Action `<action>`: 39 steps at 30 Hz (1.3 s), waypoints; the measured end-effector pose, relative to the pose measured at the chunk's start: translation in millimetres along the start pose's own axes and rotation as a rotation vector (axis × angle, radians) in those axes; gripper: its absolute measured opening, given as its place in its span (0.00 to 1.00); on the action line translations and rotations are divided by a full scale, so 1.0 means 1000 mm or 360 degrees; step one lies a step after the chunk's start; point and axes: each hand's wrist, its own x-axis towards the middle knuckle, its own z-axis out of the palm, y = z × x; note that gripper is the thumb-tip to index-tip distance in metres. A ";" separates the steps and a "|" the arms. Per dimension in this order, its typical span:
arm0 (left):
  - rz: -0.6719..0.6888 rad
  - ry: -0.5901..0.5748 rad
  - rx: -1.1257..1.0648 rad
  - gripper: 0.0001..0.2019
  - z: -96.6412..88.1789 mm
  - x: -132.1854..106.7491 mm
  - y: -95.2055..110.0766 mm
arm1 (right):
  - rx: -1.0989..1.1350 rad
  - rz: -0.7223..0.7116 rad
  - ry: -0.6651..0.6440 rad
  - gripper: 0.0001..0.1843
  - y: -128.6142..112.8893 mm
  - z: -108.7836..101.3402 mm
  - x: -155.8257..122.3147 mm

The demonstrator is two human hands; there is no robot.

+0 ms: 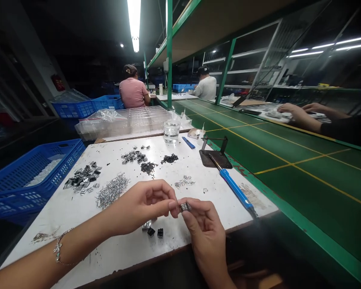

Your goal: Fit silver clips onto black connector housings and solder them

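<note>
Between the thumb and fingers of my right hand sits a small block-shaped metal-and-black part. My left hand is closed in a pinch right beside that part; whatever its fingertips hold is too small to make out. Below my hands, a few small black blocks lie on the white tabletop. Beyond my fingers is a loose scatter of tiny metal pieces. A larger heap of small metal pins lies past my left forearm.
Piles of metal shells, mixed parts and black bits dot the table. On the right, a blue-handled soldering iron rests on a stand. A clear cup, blue crate, green conveyor and co-workers surround me.
</note>
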 end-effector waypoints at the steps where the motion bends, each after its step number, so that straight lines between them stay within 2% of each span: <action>1: 0.0036 0.0019 0.0043 0.08 -0.001 -0.002 -0.003 | -0.0024 0.0111 -0.0047 0.07 0.000 0.001 0.000; 5: 0.0196 0.0136 0.0283 0.07 -0.010 -0.008 -0.012 | -0.0099 0.0478 -0.0289 0.10 -0.003 0.001 0.006; 7: 0.0233 0.0182 0.0286 0.07 -0.013 -0.009 -0.017 | -0.0095 0.0599 -0.0373 0.13 -0.003 0.001 0.009; 11: 0.0208 0.0161 0.0221 0.07 -0.013 -0.007 -0.028 | -0.0085 0.0740 -0.0409 0.15 -0.004 0.006 0.012; 18: 0.0144 0.0174 0.0123 0.07 -0.006 -0.004 -0.034 | -0.0086 0.0807 -0.0329 0.17 -0.001 0.011 0.013; 24: 0.0048 0.0240 -0.0160 0.10 -0.001 -0.004 -0.039 | 0.0030 0.0878 -0.0358 0.11 -0.002 0.007 0.013; 28: -0.0070 0.0287 -0.0221 0.11 0.001 -0.004 -0.041 | -0.0033 0.0794 -0.0302 0.10 -0.002 0.007 0.010; 32: -0.0042 0.0367 -0.0276 0.09 0.000 -0.005 -0.040 | -0.0100 0.0726 -0.0261 0.10 0.000 0.009 0.008; 36: -0.0047 0.0374 -0.0269 0.08 -0.001 -0.006 -0.038 | -0.0158 0.0642 -0.0109 0.11 0.000 0.010 0.008; 39: -0.0086 0.0328 -0.0330 0.08 -0.001 -0.007 -0.039 | -0.0126 0.0664 -0.0141 0.11 0.000 0.010 0.007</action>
